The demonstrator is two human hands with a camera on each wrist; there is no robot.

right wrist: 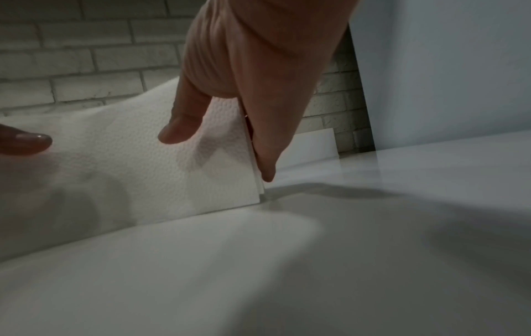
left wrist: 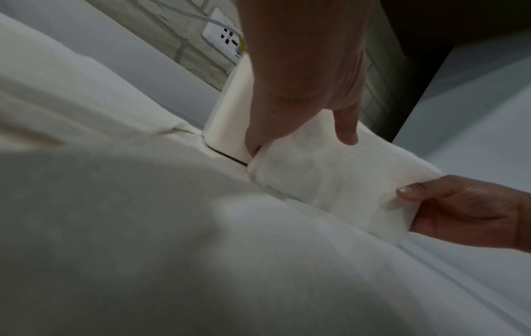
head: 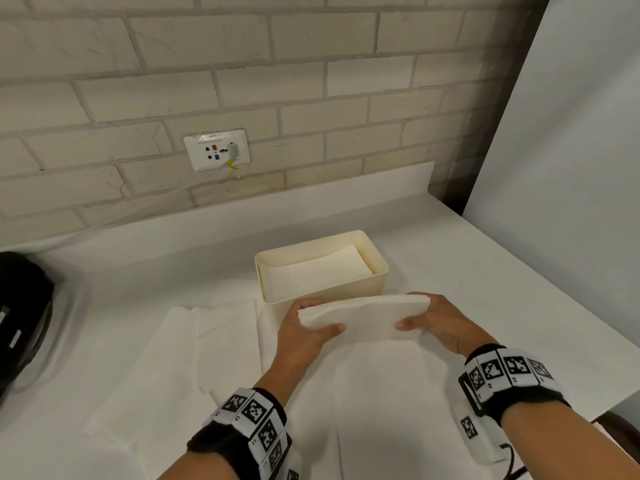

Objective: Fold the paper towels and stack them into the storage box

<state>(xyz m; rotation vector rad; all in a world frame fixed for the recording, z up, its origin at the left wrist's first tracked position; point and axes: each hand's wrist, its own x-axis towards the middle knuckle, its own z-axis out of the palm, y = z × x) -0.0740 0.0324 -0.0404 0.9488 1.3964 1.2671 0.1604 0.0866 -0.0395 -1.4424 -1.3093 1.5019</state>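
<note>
Both hands, the left hand and right hand, pinch the ends of the folded towel just before the storage box; held so lightly, I'd guess the layers could splay or snag the rim going in.

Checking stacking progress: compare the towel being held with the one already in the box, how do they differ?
The held towel is gripped at its ends by the left hand and right hand, in front of the storage box; the boxed towel lies flat inside, untouched. Both are white and folded.
</note>
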